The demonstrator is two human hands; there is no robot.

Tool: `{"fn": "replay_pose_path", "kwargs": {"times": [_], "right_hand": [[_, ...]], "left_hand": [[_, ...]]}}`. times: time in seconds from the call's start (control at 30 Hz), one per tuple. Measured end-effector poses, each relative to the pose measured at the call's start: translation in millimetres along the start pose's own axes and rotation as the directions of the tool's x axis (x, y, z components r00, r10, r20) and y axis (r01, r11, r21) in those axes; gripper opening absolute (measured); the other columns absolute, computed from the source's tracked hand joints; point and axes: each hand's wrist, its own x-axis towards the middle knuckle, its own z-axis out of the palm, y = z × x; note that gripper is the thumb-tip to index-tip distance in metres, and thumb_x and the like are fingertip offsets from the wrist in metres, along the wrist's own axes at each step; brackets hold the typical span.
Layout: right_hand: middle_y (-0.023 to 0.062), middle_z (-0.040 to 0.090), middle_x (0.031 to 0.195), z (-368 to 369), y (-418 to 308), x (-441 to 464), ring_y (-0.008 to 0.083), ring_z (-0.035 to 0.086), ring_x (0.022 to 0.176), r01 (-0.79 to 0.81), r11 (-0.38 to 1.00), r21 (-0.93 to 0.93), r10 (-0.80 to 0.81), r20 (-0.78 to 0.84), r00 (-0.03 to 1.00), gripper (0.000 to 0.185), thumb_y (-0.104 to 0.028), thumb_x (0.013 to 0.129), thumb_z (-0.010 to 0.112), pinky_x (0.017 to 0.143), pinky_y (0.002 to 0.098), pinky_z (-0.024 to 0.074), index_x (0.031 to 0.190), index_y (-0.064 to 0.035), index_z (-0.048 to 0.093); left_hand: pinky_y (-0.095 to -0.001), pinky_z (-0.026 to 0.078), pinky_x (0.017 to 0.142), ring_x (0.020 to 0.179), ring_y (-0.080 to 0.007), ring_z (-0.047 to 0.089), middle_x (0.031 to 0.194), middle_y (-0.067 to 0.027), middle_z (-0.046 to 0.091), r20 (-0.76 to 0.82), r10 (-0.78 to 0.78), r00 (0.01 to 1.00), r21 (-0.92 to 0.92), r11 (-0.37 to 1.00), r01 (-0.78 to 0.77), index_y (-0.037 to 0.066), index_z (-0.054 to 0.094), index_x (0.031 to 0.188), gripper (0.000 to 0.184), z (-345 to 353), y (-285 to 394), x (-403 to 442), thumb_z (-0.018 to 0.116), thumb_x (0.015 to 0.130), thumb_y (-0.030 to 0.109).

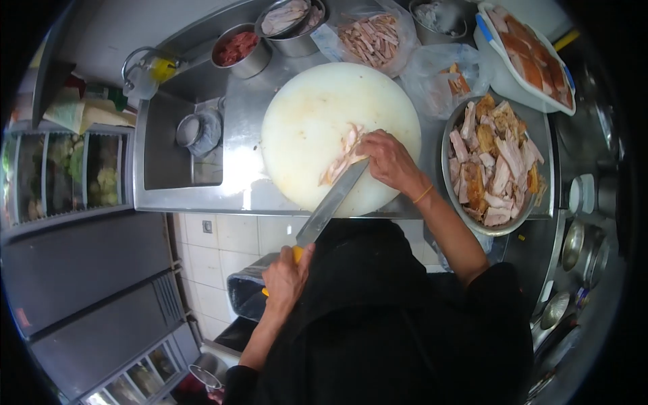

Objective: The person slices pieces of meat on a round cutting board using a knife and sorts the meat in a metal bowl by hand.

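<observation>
My left hand (286,278) is closed around the yellow handle of a long knife (331,206). Its blade slants up and right across the near edge of a round white cutting board (297,108), with the tip end close under my right hand. My right hand (388,160) has its fingers bent and pressed onto a pale piece of meat (339,164) on the board. Strips of that meat stretch to the left of the fingers and along the blade. My right fingertips are partly hidden from above.
A steel bowl of meat chunks (498,226) stands right of the board. Behind are a bag of meat strips (370,40), a pot of red meat (236,52) and a white tub (503,77) of browned meat slabs. On the left is a sink (169,162).
</observation>
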Motion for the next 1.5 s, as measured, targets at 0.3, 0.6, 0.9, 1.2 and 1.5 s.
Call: {"fn": "replay_pose_path", "kwargs": {"times": [0.3, 0.6, 0.9, 1.2, 1.5], "right_hand": [[0.0142, 0.067, 0.088, -12.9, 1.0, 5.5, 0.0339, 0.063, 0.093, -0.020, 0.996, -0.086, 0.035, 0.167, 0.985, 0.022, 0.006, 0.072, 0.057, 0.089, 0.0447, 0.0501, 0.089, -0.0014, 0.070], [0.0177, 0.068, 0.117, -24.5, -10.0, 23.6, 0.0379, 0.059, 0.110, -0.230, 0.955, -0.188, 0.178, -0.262, 0.949, 0.032, -0.002, 0.086, 0.059, 0.101, 0.0453, 0.0471, 0.115, -0.0033, 0.071], [0.0196, 0.059, 0.127, 76.6, 13.8, 3.6, 0.0401, 0.051, 0.116, -0.221, 0.945, -0.240, 0.187, -0.154, 0.970, 0.035, -0.014, 0.093, 0.062, 0.103, 0.0500, 0.0411, 0.126, -0.0019, 0.064], [0.0226, 0.056, 0.121, 94.5, -39.2, -4.1, 0.0407, 0.049, 0.114, -0.321, 0.910, -0.262, 0.269, -0.215, 0.939, 0.046, -0.027, 0.089, 0.074, 0.103, 0.0501, 0.0401, 0.124, 0.0003, 0.061], [0.0187, 0.058, 0.116, 98.0, -29.0, -10.4, 0.0385, 0.053, 0.109, -0.376, 0.926, -0.009, 0.348, -0.358, 0.866, 0.029, -0.003, 0.082, 0.070, 0.094, 0.0459, 0.0474, 0.111, -0.0048, 0.066]], "left_hand": [[-0.0527, 0.052, 0.052, 0.056, -0.0436, 0.067, 0.062, -0.0243, 0.065, -0.047, 0.089, 0.995, -0.055, 0.994, -0.091, 0.002, 0.057, 0.078, 0.055, 3.3, -9.3, 13.7, 0.063, 0.099, 0.052], [-0.0453, 0.050, 0.048, 0.046, -0.0327, 0.061, 0.059, -0.0210, 0.061, 0.351, -0.087, 0.932, -0.471, 0.844, 0.256, -0.001, 0.060, 0.077, 0.068, -14.0, -43.3, 9.4, 0.050, 0.103, 0.061], [-0.0259, 0.038, 0.038, 0.037, -0.0126, 0.045, 0.050, -0.0001, 0.045, 0.817, -0.115, 0.565, -0.464, 0.449, 0.764, 0.006, 0.052, 0.071, 0.072, -37.9, -88.6, 27.5, 0.042, 0.102, 0.069], [-0.0269, 0.037, 0.040, 0.040, -0.0125, 0.045, 0.052, 0.0003, 0.043, 0.864, -0.009, 0.503, -0.433, 0.494, 0.754, 0.006, 0.050, 0.071, 0.074, -16.1, -71.2, 36.0, 0.037, 0.102, 0.072], [-0.0262, 0.036, 0.038, 0.038, -0.0116, 0.043, 0.051, 0.0007, 0.043, 0.901, 0.077, 0.427, -0.415, 0.441, 0.795, 0.007, 0.051, 0.074, 0.070, 7.4, -50.7, 48.7, 0.039, 0.103, 0.070]]}}
